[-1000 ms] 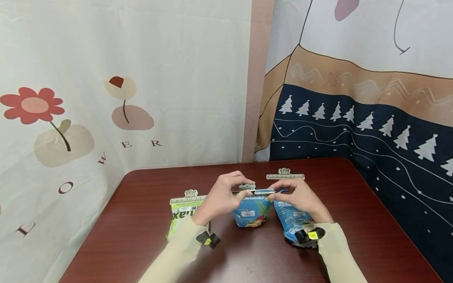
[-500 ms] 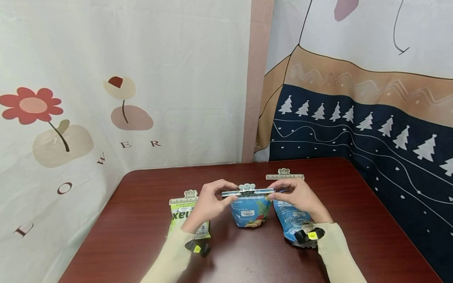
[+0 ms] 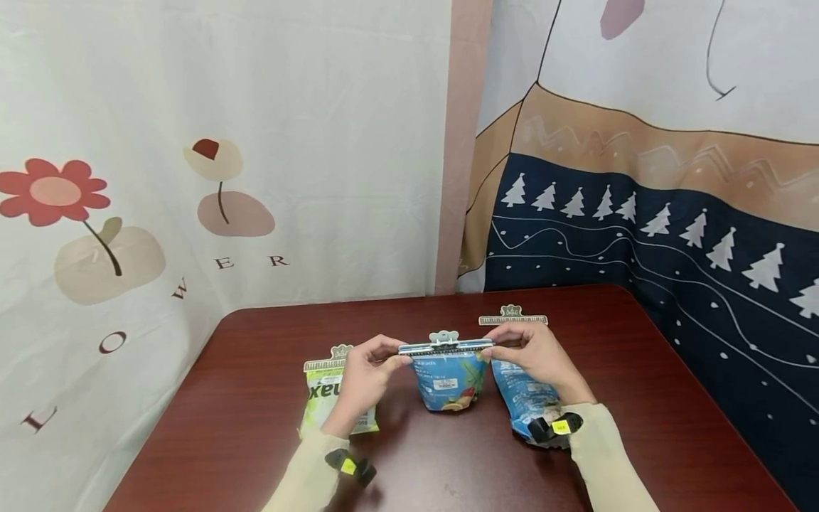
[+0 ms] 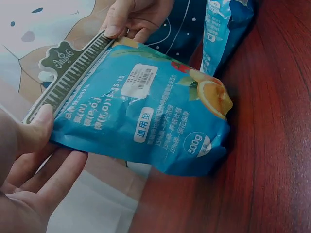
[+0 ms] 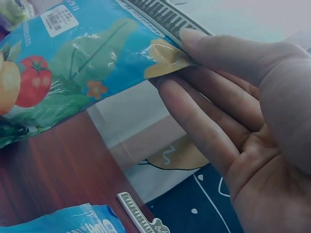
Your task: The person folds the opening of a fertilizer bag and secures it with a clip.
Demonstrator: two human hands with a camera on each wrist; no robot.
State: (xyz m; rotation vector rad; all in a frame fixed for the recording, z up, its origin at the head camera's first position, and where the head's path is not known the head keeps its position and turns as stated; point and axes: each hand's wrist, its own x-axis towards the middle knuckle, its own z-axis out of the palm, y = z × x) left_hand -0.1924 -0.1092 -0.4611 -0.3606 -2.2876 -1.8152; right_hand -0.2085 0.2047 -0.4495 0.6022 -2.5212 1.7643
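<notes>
A blue bag (image 3: 448, 384) printed with fruit and "500g" stands upright mid-table in the head view. Along its top edge sits a piano-key bag clip (image 4: 68, 73) with a scalloped handle. My left hand (image 3: 366, 377) pinches the clip's left end and the bag top, thumb in front and fingers behind. At the opposite end, my right hand (image 3: 540, 359) pinches the top corner of bag and clip. The right wrist view shows that thumb (image 5: 218, 51) on the clip, with fingers beneath the bag's corner.
A green bag (image 3: 320, 402) with a similar clip (image 3: 323, 365) on its top lies to the left, partly behind my left arm. Another blue bag (image 3: 526, 391) lies right, under my right wrist. A loose clip (image 3: 513, 321) lies near the table's back edge.
My left hand has moved left from the middle of the clip to its left end, uncovering the clip's handle. My right hand keeps its place at the right end.
</notes>
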